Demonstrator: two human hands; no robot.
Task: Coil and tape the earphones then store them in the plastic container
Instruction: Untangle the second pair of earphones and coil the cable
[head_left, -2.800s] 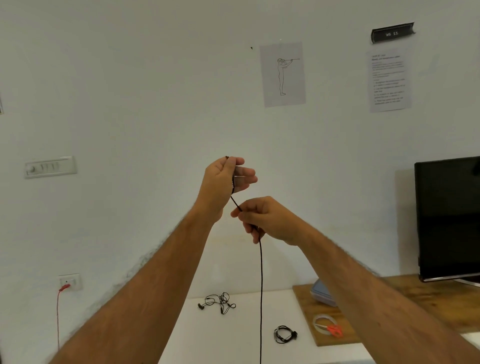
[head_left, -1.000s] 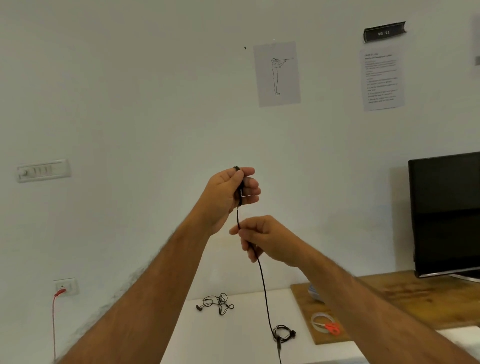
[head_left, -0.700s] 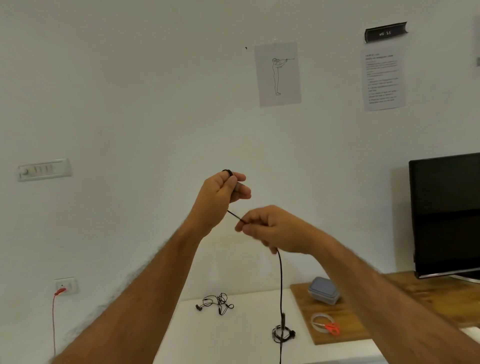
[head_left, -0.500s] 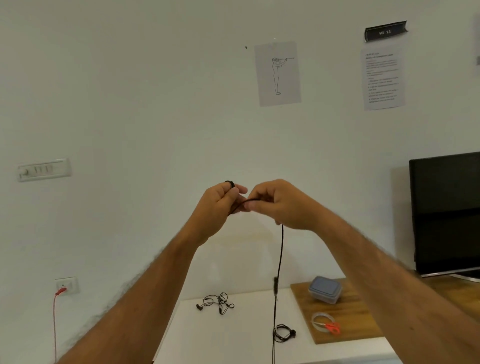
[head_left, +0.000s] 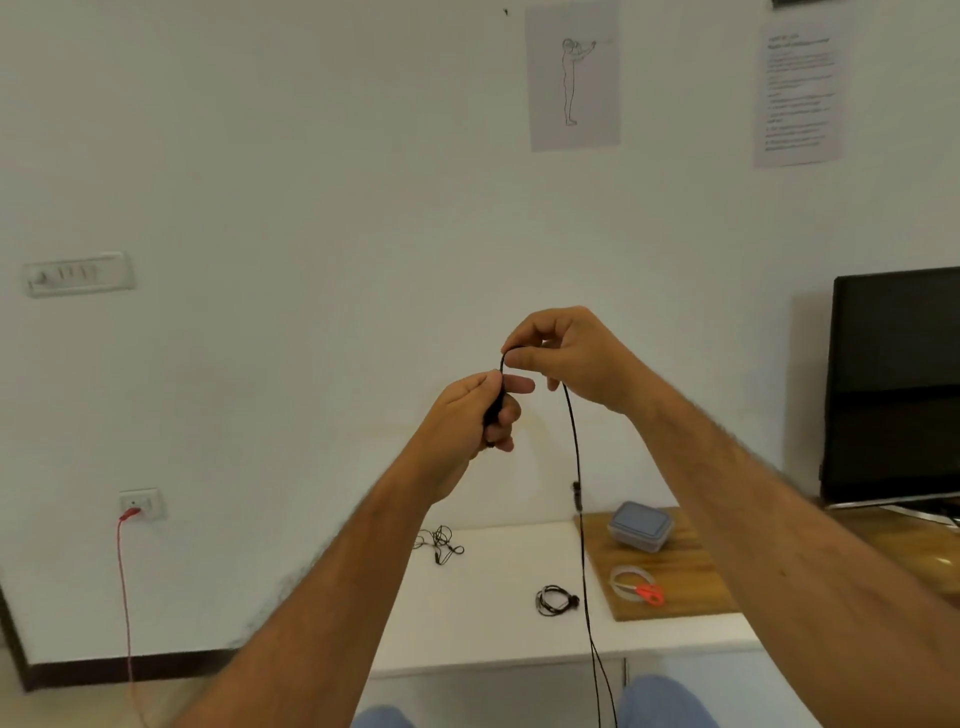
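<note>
since half a second ago the right hand (head_left: 576, 358) has risen above the left hand (head_left: 475, 415) and carried the cable up into a short arc between them, and the view has tipped down so more of the table shows.

at far left a switch plate (head_left: 78, 273) sits on the wall, and lower down a red cable (head_left: 124, 582) runs from a wall socket (head_left: 139, 503) to the floor. the left hand is clenched round gathered turns of the earphone cable (head_left: 576, 467), index finger sticking out. behind its forearm a loose tangle of earphones (head_left: 440, 543) lies on the white table (head_left: 483, 634). the right hand pinches the cable between thumb and forefinger just above the left, the other fingers curled; from it the cable hangs straight down past an inline piece, across the front of the table, and out of the bottom edge.

just left of that hanging line lies 1 coiled pair of earphones (head_left: 556, 600). to the right, on a wooden board (head_left: 675, 587), stand the lidded plastic container (head_left: 640, 525) and, nearer, a tape roll (head_left: 626, 582) with red scissors (head_left: 649, 592) across it. the right forearm hides part of the board. a dark screen (head_left: 893, 384) stands at far right; 2 paper sheets hang on the wall above.
</note>
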